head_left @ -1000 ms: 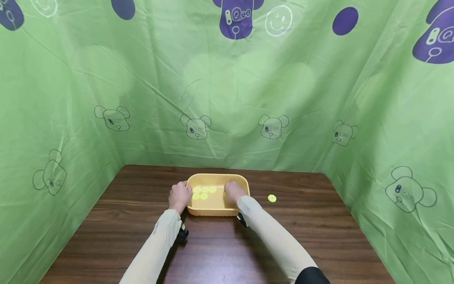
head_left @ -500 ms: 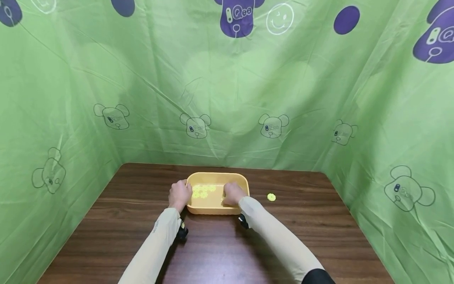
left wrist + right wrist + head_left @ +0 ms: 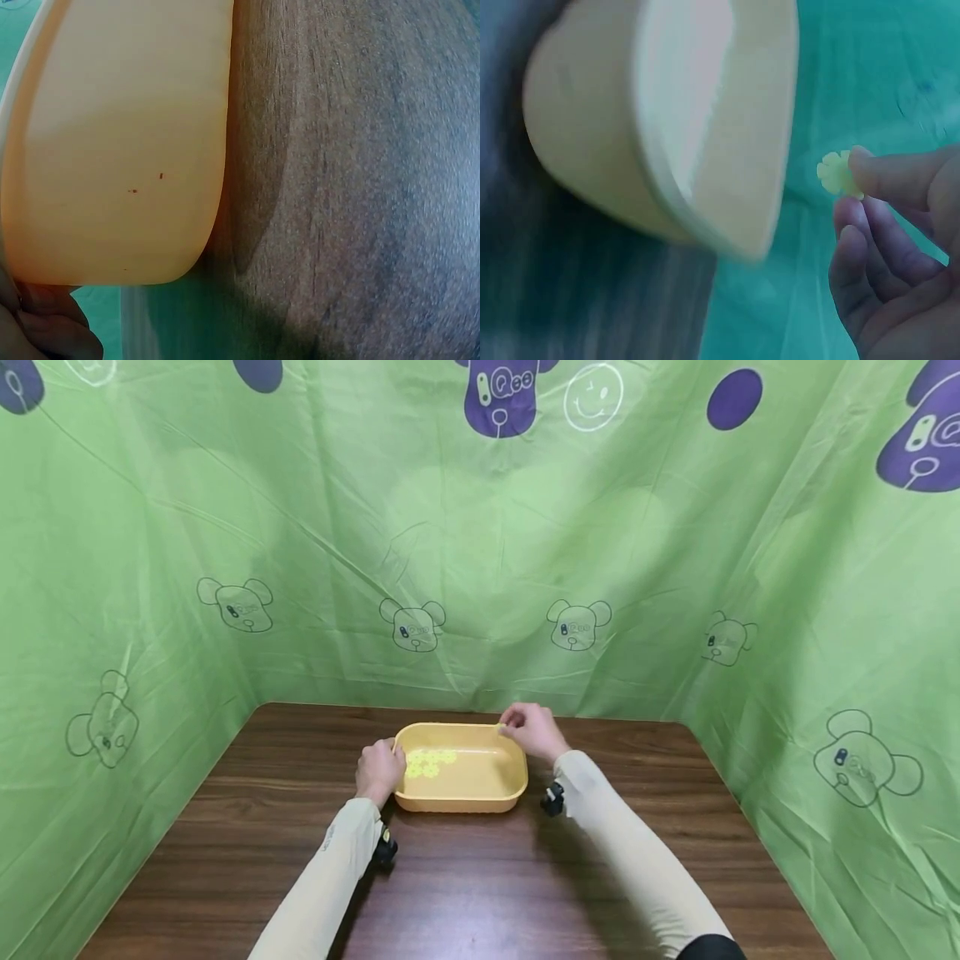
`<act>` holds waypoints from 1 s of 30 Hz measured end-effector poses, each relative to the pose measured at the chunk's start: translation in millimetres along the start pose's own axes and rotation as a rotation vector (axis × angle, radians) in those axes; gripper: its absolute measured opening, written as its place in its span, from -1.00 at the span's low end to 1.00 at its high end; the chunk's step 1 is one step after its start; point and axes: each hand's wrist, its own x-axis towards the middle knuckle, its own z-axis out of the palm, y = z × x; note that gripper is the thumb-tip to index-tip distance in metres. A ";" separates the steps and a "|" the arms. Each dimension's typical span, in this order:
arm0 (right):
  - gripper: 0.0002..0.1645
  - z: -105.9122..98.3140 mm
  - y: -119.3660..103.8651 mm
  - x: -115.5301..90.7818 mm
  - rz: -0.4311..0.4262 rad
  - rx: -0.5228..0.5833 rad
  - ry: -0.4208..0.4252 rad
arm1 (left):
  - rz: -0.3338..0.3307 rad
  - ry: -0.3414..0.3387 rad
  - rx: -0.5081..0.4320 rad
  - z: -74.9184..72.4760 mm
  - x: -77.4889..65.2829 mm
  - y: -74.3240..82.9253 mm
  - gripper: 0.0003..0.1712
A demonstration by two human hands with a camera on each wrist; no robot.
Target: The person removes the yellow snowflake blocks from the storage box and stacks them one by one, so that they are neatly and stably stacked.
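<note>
A shallow yellow plastic bin (image 3: 459, 806) stands on the table, and my left hand (image 3: 380, 770) grips its left end, fingers at the rim. In the left wrist view the curled fingers (image 3: 56, 326) show below the bin's end wall (image 3: 112, 217). Several yellow flower-shaped pieces (image 3: 429, 762) lie together on the left part of the bin's floor. My right hand (image 3: 534, 731) is over the bin's far right corner. Between thumb and fingers it pinches a small yellow scalloped piece (image 3: 832, 172), seen clearly in the right wrist view.
The dark wood-grain table (image 3: 465, 877) extends to both sides of the bin. Green printed cloth (image 3: 480, 677) hangs behind and along both sides. Black wrist cameras sit under both wrists, the right one (image 3: 552, 799) just beside the bin.
My right hand has risen out of the bin and moved right and back, with a yellow scalloped piece pinched. The loose piece on the table is now hidden near the right sleeve. Left hand stays put.
</note>
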 end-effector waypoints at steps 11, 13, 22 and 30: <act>-0.87 -55.8 67.4 -12.7 0.148 -0.082 0.010 | 0.002 0.006 0.007 1.5 1.9 -2.1 -0.60; -0.86 -59.9 80.1 -16.6 0.169 -0.098 -0.004 | 0.006 0.007 0.007 1.7 3.2 -2.1 -0.60; -0.86 -65.0 119.3 -32.7 0.269 0.024 -0.090 | 0.007 0.003 0.006 -0.2 5.3 1.1 -0.56; -0.86 -57.8 131.1 -46.2 0.335 0.058 -0.154 | -0.001 -0.009 0.009 -0.5 2.8 0.6 -0.57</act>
